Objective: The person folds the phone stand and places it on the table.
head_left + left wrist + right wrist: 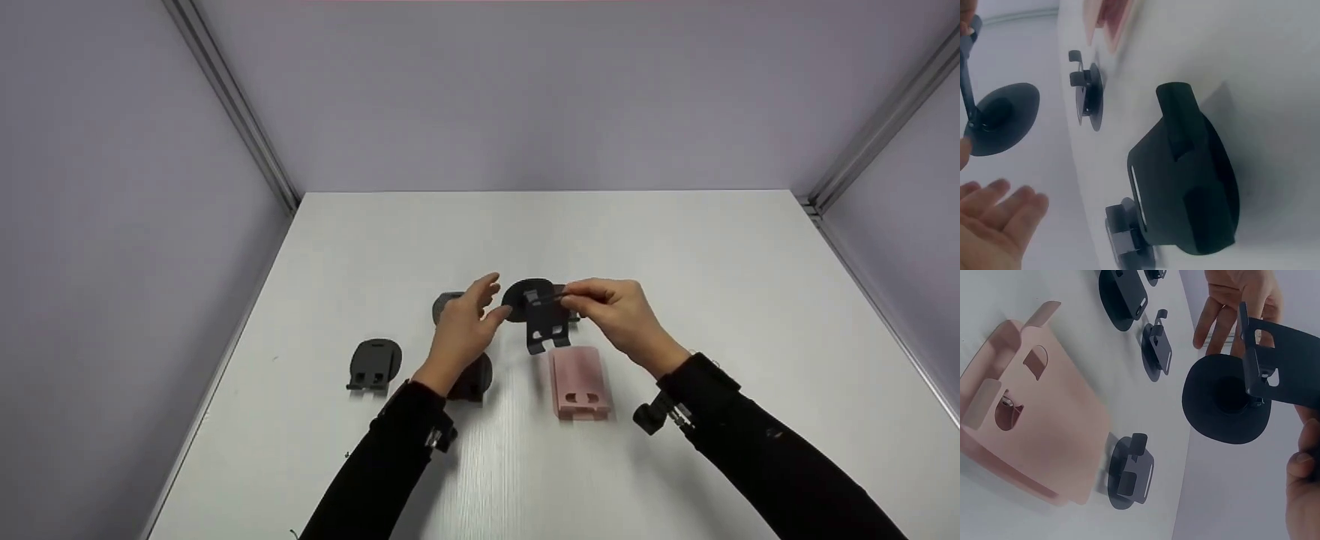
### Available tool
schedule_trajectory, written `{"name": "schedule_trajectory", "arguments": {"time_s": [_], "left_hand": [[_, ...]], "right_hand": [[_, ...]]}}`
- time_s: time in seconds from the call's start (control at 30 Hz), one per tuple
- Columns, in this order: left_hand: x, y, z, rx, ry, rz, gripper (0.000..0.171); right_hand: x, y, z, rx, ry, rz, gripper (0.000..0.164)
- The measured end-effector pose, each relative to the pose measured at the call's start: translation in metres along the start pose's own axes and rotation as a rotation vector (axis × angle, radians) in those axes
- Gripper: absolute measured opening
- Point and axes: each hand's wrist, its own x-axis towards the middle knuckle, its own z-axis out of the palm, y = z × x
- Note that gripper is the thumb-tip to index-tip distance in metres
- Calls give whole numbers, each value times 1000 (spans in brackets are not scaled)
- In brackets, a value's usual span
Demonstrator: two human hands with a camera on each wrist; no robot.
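My right hand (615, 311) pinches the upper edge of a black folding phone stand (547, 330), held up over the table. Its plate hangs with two hooked lips downward, and the round base (1196, 399) is swung out from the plate. Left of it, my left hand (465, 330) has its fingers extended and spread, the thumb tip right at the base's rim. In the left wrist view the base (1019, 112) shows beside that thumb. Below the held stand lies a folded pink phone stand (579, 379), lips toward me.
Folded black stands lie on the white table (712, 262): one at the left (375, 361), one partly under my left wrist (472, 379), one behind my left hand (444, 306). Another dark stand (1131, 472) sits beyond the pink one. Grey panels (525, 97) enclose the table.
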Motion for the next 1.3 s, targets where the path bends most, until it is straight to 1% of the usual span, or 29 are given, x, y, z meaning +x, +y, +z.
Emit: {"name": "schedule_trajectory", "arguments": {"time_s": [0.07,0.13,0.17,0.23,0.33,0.47,0.63,0.83,0.93,1.17,1.3], "left_hand": [[1,-1,1,-31,-66,-53,52],[2,-1,2,-37,-99,-91,47],[3,-1,3,-38,-103,-96,42],[4,0,4,-34,-93,-93,31],[4,1,4,-63,-60,-83,17],[4,2,5,-114,-10,-69,11],[2,2,4,-150,49,-29,10],[0,1,3,-156,96,20,12],[-2,0,3,-136,116,51,13],[-4,2,3,-6,140,156,16],[-4,1,4,13,157,188,16]], "right_hand": [[0,0,2,28,-23,-9,14],[-1,0,4,49,-40,-18,14],[-1,0,4,52,-44,-22,14],[-1,-1,5,49,-46,-25,14],[-2,-1,6,15,-38,-14,13],[-2,-2,5,-36,-28,7,11],[0,-5,4,-47,-37,6,10],[2,-5,4,-88,-45,-23,8],[2,-4,5,-111,-47,-34,7],[-1,2,7,-149,-56,-31,7],[-2,3,8,-138,-59,-14,8]]}}
